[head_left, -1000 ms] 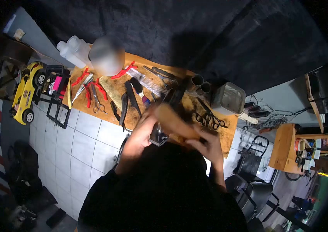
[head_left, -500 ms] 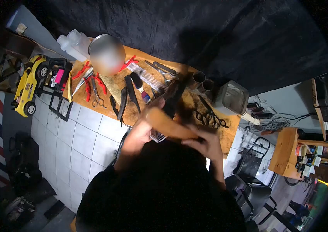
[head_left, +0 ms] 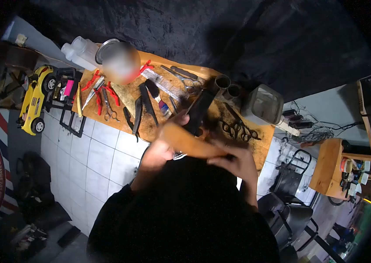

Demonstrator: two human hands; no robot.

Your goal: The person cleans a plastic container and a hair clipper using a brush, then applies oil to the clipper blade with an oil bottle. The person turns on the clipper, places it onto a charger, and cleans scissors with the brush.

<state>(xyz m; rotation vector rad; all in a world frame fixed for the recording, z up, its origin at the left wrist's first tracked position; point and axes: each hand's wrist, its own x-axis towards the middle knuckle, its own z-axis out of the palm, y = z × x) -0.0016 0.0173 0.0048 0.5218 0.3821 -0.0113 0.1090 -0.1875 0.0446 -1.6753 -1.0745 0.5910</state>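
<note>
Over the front edge of the wooden table, my left hand (head_left: 161,147) is closed around a dark, long device that looks like a hair clipper (head_left: 199,111), its shiny metal end partly hidden near my body. My right hand (head_left: 238,162) grips one end of a curved wooden-backed brush (head_left: 192,142), blurred by motion. The brush lies across the clipper and in front of my left fingers; its bristles are hidden. Beyond the hands lie a metallic comb (head_left: 165,85), a paintbrush-like brush (head_left: 161,103) and a pair of scissors (head_left: 187,82).
The worn table (head_left: 152,131) carries red-handled clips (head_left: 98,103), black-handled scissors (head_left: 238,130), two dark cups (head_left: 222,82) and a clear container (head_left: 262,105). A round can (head_left: 122,65) and plastic bottles (head_left: 80,50) stand at the back left. Chairs (head_left: 288,215) stand right.
The wooden brush has shifted slightly within the hands, still blurred, and the clipper's shiny end shows less. The whole view has turned slightly. Both hands keep their grips.
</note>
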